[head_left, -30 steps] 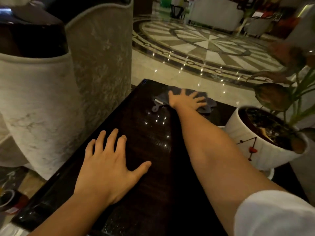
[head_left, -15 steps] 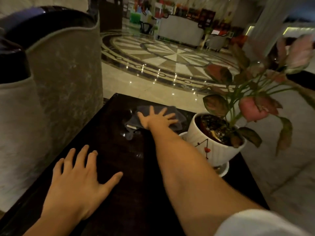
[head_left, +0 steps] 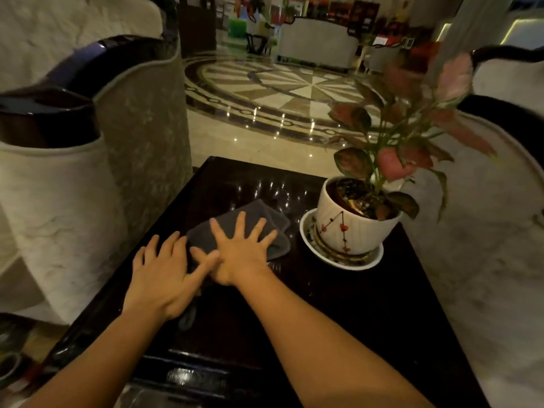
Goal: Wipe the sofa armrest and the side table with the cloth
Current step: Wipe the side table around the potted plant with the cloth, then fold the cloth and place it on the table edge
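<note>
A dark grey cloth lies on the glossy dark wooden side table, just left of a plant pot. My right hand presses flat on the cloth with fingers spread. My left hand rests flat beside it, its thumb crossing under the right thumb and its fingers touching the cloth's left edge. A loop of the cloth shows under my left wrist. The sofa armrest, pale fabric with a dark glossy wooden top, stands to the left of the table.
A white pot with a pink-leaved plant sits on a saucer at the table's right side, close to the cloth. Another pale sofa side flanks the table on the right. Patterned marble floor lies beyond.
My right hand has drawn the cloth from the table's far edge back toward me, up against my left hand. The view has tilted up and right, and the plant shows fully.
</note>
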Tool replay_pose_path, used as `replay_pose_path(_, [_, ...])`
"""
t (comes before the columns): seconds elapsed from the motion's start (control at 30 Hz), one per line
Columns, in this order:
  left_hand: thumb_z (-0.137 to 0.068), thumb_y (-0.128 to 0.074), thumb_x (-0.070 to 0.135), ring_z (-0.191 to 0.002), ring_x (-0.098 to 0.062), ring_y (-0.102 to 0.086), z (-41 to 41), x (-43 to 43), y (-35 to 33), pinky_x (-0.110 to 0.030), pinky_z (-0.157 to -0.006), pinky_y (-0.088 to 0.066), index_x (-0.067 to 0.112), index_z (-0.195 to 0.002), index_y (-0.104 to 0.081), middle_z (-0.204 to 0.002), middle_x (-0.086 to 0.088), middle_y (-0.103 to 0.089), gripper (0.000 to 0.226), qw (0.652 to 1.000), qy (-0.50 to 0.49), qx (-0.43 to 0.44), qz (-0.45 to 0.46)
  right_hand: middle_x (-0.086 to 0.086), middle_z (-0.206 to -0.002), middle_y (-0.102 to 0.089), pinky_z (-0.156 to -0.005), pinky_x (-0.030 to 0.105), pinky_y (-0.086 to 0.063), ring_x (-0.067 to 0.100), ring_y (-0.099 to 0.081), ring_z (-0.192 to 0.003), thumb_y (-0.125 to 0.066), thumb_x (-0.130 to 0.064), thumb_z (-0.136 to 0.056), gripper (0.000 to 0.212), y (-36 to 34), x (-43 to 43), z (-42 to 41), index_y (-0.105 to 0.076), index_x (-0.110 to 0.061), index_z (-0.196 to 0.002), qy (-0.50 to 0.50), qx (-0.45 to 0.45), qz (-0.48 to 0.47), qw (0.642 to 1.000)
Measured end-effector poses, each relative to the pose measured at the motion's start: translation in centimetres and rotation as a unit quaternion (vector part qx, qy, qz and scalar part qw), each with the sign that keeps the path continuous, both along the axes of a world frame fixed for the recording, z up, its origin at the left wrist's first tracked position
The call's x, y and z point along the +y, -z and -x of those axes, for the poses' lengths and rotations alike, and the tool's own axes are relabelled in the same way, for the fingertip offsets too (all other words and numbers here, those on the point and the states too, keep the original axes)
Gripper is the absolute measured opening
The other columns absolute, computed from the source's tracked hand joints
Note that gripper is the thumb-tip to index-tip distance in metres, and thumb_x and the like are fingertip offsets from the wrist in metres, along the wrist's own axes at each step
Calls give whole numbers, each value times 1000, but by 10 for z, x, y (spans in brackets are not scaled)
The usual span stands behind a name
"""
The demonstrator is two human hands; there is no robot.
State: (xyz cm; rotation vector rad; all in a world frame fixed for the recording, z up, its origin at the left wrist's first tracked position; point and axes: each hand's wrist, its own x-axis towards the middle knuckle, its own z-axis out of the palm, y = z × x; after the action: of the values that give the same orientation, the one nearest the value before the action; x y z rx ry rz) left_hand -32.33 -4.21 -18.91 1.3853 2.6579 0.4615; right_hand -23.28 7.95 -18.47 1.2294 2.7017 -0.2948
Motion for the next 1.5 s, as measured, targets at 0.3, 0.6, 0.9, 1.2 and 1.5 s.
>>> replay_pose_path(0.3, [-76, -18, 90, -150, -36, -14, -4, 0, 1, -54, -119, -14, 20, -152, -29, -164, -4, -22, 103, 999, 14, 37, 30, -5, -165, 27, -111, 68, 22, 45, 31, -146, -9, -99, -71, 76, 14, -56, -208, 16, -74, -138, -5, 54, 4, 999])
replay_pose_path(0.6, [-87, -41, 71, -140, -43, -32, -8, -6, -1, -57, -113, -30, 15, -144, -46, -154, -13, -41, 80, 996, 26, 83, 14, 0, -167, 22, -113, 69, 13, 49, 21, -148, -3, -97, -69, 78, 10, -83, -295, 20, -70, -138, 159, 32, -5, 987])
replay_pose_path(0.9, [-94, -49, 50, -126, -47, -45, -131, 7, -13, -51, -107, -38, 13, -129, -61, -138, -21, -54, 52, 993, 114, 8, -18, 5, -168, -17, -117, 62, -20, 46, -14, -150, -30, -68, -99, 63, -9, -117, -322, -21, -44, -156, 168, 20, -74, 983])
replay_pose_path(1.2, [-94, -52, 40, -118, -28, -44, -297, 2, -13, -38, -94, -36, 28, -108, -64, -125, 4, -56, 22, 941, 326, -84, -28, -2, -155, -45, -114, 35, -30, 30, -33, -136, -70, -50, -87, 60, -5, -133, -377, -54, -34, -143, 179, 207, -62, 960])
replay_pose_path(1.5, [-101, -45, 19, -73, -4, -52, -315, -25, -18, -20, -62, -41, 28, -89, -51, -81, 6, -56, 17, 916, 308, -247, -77, -11, -101, -66, -64, 25, -53, 4, -64, -60, -79, 0, -81, 41, 1, -111, -422, -70, -23, -113, 299, 503, 197, 787])
